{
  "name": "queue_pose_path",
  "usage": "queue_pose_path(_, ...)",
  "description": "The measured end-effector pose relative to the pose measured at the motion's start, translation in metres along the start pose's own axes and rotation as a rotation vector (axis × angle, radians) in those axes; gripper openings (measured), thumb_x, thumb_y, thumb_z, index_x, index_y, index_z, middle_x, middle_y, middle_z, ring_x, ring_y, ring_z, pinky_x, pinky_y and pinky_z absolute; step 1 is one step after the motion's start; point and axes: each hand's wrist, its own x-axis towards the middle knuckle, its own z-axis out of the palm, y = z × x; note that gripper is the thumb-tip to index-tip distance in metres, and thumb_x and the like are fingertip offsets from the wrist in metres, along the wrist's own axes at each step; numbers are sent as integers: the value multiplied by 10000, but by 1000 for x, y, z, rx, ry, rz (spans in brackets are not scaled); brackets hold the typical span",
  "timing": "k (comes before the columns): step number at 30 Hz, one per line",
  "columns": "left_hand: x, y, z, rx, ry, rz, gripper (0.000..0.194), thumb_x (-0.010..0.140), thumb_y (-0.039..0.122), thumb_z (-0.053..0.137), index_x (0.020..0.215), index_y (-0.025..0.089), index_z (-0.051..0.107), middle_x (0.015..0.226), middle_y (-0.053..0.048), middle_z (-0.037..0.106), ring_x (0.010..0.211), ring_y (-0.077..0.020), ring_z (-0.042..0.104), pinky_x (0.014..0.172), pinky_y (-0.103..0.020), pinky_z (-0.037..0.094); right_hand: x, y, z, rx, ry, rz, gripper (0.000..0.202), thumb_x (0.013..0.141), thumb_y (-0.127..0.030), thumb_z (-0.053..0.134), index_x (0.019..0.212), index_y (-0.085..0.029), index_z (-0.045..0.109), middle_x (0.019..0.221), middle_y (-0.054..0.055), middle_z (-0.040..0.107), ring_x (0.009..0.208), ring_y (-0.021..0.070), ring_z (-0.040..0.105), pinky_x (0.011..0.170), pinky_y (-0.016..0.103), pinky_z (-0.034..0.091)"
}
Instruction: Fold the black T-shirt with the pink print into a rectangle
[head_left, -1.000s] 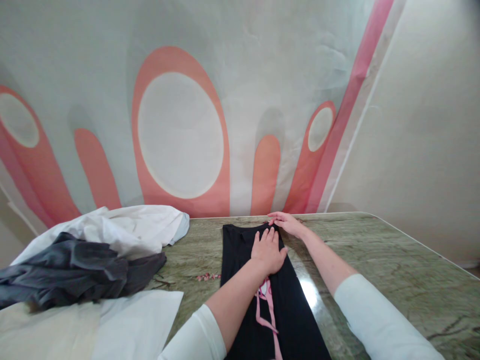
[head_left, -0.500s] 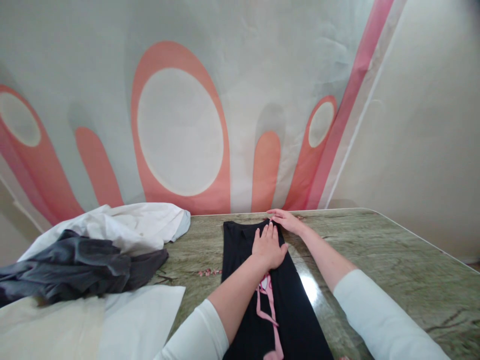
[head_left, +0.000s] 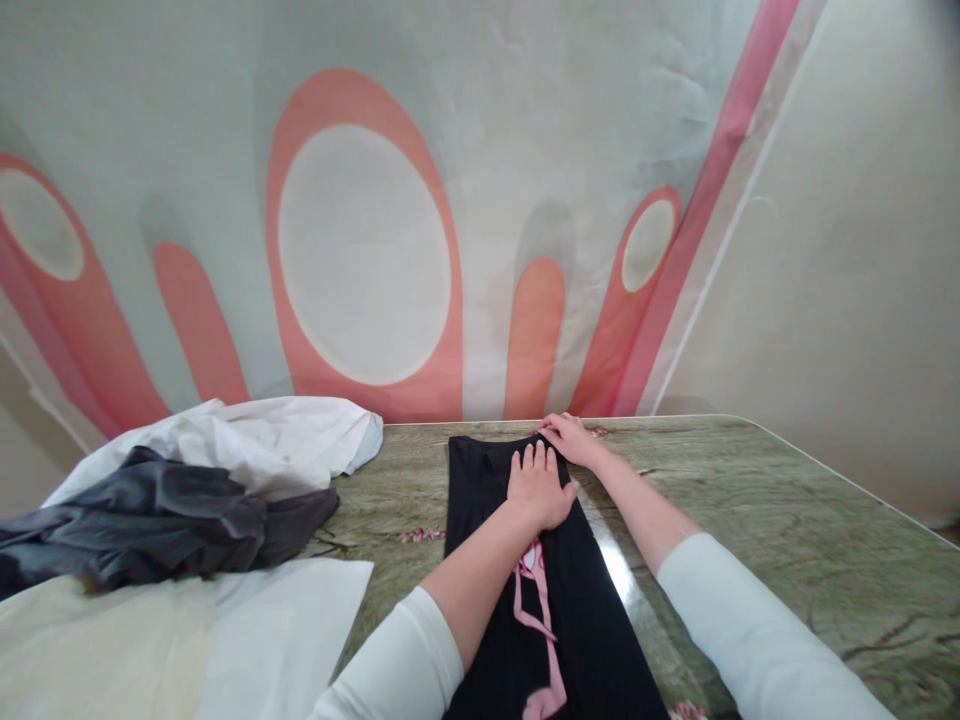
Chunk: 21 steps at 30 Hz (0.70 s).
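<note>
A black shirt [head_left: 480,560] with a pink cartoon figure printed on it lies in a long narrow fold on the table, its neckline towards the far edge. My left hand [head_left: 538,492] rests flat on its upper part, fingers stretched out and pointing away from me. At the shirt's far right corner is my right hand [head_left: 568,438], its fingers bent together over the cloth edge. The near end of the shirt runs out of the bottom of the view.
On the left lie a crumpled white cloth [head_left: 292,440], a dark grey garment [head_left: 172,525] and a cream-and-white cloth [head_left: 277,640]. The table [head_left: 787,540] has a wood-grain, glossy top. Behind its far edge stands a wall [head_left: 487,150] with pink and orange shapes.
My right hand's fingers have curled in more at the shirt's far right corner. My left hand stays flat on the cloth. The view has shifted slightly.
</note>
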Motion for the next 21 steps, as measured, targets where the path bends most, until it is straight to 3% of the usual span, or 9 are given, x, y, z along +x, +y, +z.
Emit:
queue_pose_path(6, -2, 0, 1, -3, 20, -17, 728, 823, 591, 151, 1388, 137, 217, 1462, -98, 152, 1320, -350, 85, 1036, -544, 61, -2, -3, 2, -69, 61, 65, 235, 810, -395, 504, 878, -201, 618, 858, 71, 629, 906, 230, 468, 864, 410, 316)
queue_pose_path(9, -3, -1, 2, -8, 40, -33, 740, 811, 612, 147, 1386, 154, 228, 1463, -96, 154, 1315, -371, 83, 1024, -567, 53, -1, 0, 0, 42, 154, 99, 282, 788, -426, 523, 892, -184, 623, 904, 90, 620, 933, 237, 489, 883, 418, 331)
queue_pose_path(13, -3, -1, 4, 0, 47, -48, 734, 806, 617, 144, 1387, 177, 231, 1465, -87, 148, 1312, -384, 76, 1008, -596, 38, -1, 5, -17, 199, 228, 138, 346, 872, -403, 362, 977, -168, 593, 963, 92, 626, 882, 190, 558, 804, 361, 435)
queue_pose_path(15, -2, -1, 4, 4, 49, -53, 736, 803, 623, 145, 1385, 182, 237, 1464, -85, 150, 1312, -386, 78, 1005, -603, 34, -3, 4, -29, 287, 154, 159, 345, 866, -407, 383, 960, -154, 598, 873, 81, 649, 723, 158, 591, 660, 309, 488)
queue_pose_path(17, -2, -1, 4, 0, 54, -55, 746, 797, 631, 153, 1385, 179, 238, 1462, -88, 158, 1311, -386, 85, 1006, -604, 39, -6, 0, -38, 456, -2, 188, 309, 826, -409, 480, 903, -142, 617, 785, 68, 656, 601, 132, 583, 541, 267, 494)
queue_pose_path(19, -1, -2, 4, -6, 64, -54, 757, 795, 633, 163, 1385, 165, 235, 1459, -95, 166, 1310, -386, 89, 1007, -603, 44, -11, -7, -39, 650, -131, 220, 268, 792, -378, 555, 881, -136, 627, 778, 72, 660, 598, 129, 592, 529, 262, 510)
queue_pose_path(21, -2, -1, 6, -8, 75, -54, 780, 794, 633, 179, 1385, 126, 232, 1455, -115, 169, 1309, -389, 90, 1012, -598, 46, -14, -14, -31, 726, -138, 253, 220, 778, -320, 584, 881, -132, 633, 794, 85, 667, 655, 146, 616, 601, 292, 536)
